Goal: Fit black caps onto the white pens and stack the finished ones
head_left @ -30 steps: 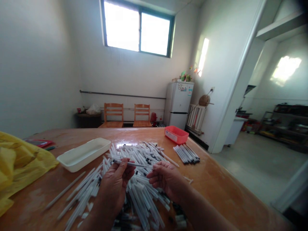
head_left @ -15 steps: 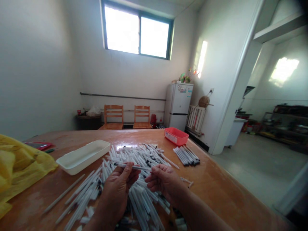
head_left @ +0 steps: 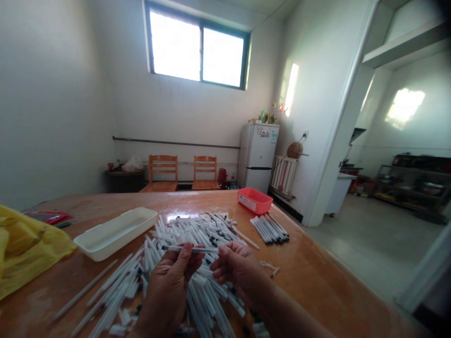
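Note:
A slim clear pen (head_left: 208, 249) with a dark left end is held level between my two hands, above a heap of pen parts. My left hand (head_left: 167, 281) is closed, pinching the barrel between thumb and fingers. At the pen's right end, my right hand (head_left: 234, 265) closes thumb and forefinger; its grip hides that tip. Beneath and around both hands spreads the heap of white and clear pen barrels (head_left: 197, 230), with black bits among them. Right of the heap, several pens with dark ends (head_left: 269, 229) lie side by side in a row.
A cream tray (head_left: 116, 231) stands left of the heap, and a red plastic basket (head_left: 259, 203) at the far right. A yellow bag (head_left: 28, 249) covers the table's left edge. Small loose pieces (head_left: 269, 267) lie right of my right hand. Two chairs (head_left: 163, 172) stand beyond the wooden table (head_left: 317, 277).
The view has shifted slightly, so the room and table sit a little further left. Both hands keep the pen between them, nearly in the same place.

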Motion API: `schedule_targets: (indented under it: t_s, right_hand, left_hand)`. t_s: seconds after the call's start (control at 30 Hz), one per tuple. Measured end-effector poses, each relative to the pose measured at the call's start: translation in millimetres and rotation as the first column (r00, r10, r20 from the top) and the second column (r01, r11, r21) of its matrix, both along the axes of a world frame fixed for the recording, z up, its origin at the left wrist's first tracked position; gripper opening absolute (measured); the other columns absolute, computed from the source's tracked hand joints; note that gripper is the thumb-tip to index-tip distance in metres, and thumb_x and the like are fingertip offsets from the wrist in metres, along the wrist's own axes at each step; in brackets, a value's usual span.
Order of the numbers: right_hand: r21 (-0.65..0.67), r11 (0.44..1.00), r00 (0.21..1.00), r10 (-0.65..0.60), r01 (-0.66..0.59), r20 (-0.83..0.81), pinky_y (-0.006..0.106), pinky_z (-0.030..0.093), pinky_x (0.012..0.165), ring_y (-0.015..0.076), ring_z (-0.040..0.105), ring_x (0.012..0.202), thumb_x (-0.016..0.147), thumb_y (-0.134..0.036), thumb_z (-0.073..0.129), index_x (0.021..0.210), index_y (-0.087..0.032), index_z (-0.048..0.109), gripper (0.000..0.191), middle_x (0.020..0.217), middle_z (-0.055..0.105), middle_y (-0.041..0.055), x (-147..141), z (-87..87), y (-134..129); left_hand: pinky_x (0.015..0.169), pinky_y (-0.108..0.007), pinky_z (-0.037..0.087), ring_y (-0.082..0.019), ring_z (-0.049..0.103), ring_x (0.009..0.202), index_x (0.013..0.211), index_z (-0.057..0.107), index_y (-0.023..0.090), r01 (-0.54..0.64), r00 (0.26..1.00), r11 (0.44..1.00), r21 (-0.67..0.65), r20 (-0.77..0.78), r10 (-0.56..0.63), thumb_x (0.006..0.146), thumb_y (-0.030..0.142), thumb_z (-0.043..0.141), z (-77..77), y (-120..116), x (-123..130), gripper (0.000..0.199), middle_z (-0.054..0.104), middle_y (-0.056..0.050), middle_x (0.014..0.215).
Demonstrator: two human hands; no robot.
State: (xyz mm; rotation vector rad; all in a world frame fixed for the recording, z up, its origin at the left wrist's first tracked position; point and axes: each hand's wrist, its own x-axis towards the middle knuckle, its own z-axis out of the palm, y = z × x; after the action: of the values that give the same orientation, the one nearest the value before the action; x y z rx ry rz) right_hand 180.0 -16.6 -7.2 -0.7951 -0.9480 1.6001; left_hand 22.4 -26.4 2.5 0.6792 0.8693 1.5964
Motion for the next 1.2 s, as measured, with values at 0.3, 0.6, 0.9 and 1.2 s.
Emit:
schedule_targets:
  t_s: [0.3,0.6,0.9,1.2]
  right_hand:
    - [-0.009,1.0,0.999,-0.021,0.021,-0.035,0.017,0.047,0.045,0.0117,0.064,0.051,0.08,-0.047,0.074,0.087,-0.015,0.053,0.04,0.07,0.073,0.0081,-3,0.5,-4]
    - [-0.017,0.999,0.998,-0.037,0.036,-0.057,0.018,0.048,0.047,0.0112,0.064,0.052,0.081,-0.046,0.074,0.088,-0.015,0.053,0.038,0.071,0.073,0.0075,-5,2.9,-6]
    - [-0.023,1.0,0.999,-0.018,0.017,-0.051,0.018,0.046,0.045,0.0116,0.062,0.049,0.078,-0.047,0.075,0.086,-0.016,0.053,0.039,0.068,0.072,0.0064,-2,5.4,-6]
    - [0.007,0.999,0.999,0.039,-0.039,-0.037,0.021,0.049,0.05,0.0128,0.064,0.053,0.076,-0.053,0.075,0.087,-0.015,0.055,0.045,0.071,0.072,0.007,-10,3.1,-4]
  left_hand:
    - [0.068,-0.022,0.059,-0.013,0.071,0.07,0.082,0.068,0.016,-0.052,0.997,0.999,-0.014,0.053,0.052,0.067,0.03,0.086,4.4,-4,8,0.028,0.075,-0.001,0.079]
    - [0.071,-0.022,0.059,-0.012,0.07,0.073,0.082,0.067,0.017,-0.068,0.996,0.998,0.012,0.059,0.067,0.07,0.031,0.085,1.9,-7,11,0.026,0.075,0.0,0.08]
    - [0.07,-0.022,0.059,-0.013,0.071,0.074,0.083,0.068,0.016,-0.037,0.997,0.999,0.009,0.065,0.036,0.069,0.03,0.086,4.5,-8,10,0.026,0.075,-0.001,0.08]
    - [0.079,-0.025,0.055,-0.016,0.071,0.085,0.1,0.07,0.02,-0.057,0.992,0.996,0.073,-0.104,0.065,0.072,0.038,0.082,9.3,-8,9,0.035,0.077,-0.002,0.091]
